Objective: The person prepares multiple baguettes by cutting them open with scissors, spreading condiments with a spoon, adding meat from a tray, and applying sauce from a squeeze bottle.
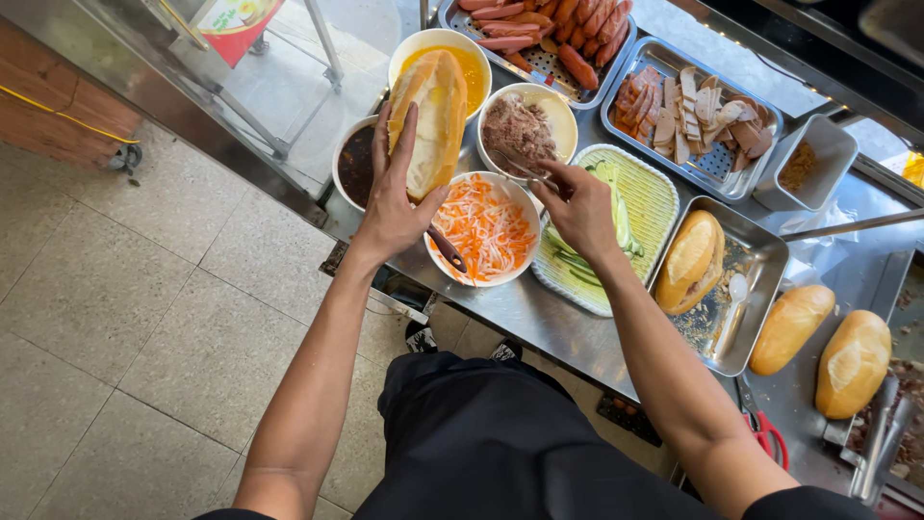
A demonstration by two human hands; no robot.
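Head view, only one camera.

Left hand (pixel 395 207) is wrapped around a split baguette (pixel 430 116), fingers up its near side, thumb underneath. Firm hold, cut side facing the bowls. The loaf hangs over the counter at about 11 o'clock from the carrot bowl, above the dark sauce bowl (pixel 354 164) and in front of the yellow sauce bowl (pixel 460 58).

Right hand (pixel 577 207) is pinched shut on thin metal tongs (pixel 520 164), whose tips reach toward the bowl of shredded brown meat (pixel 525 120) at 12 o'clock of the hand. Whether the tips carry anything: can't tell, too small.

Step, as I read it: filling stage, bread open and held, tongs at the meat.

Next move needs the tongs and the loaf brought together with the cut kept open; the left hand must not squeeze it closed.

Around:
- carrot-and-radish pickle bowl (pixel 481 231) between the hands, a dark-handled utensil lying in it
- green mat with cucumber strips (pixel 626 217) at 3 o'clock of the right hand
- sausages tray (pixel 558 39) at 12
- sliced cold cuts tray (pixel 693 111) at 1
- steel tray with another filled roll (pixel 689 258) at 3–4
- two plain rolls (pixel 823 347) further right
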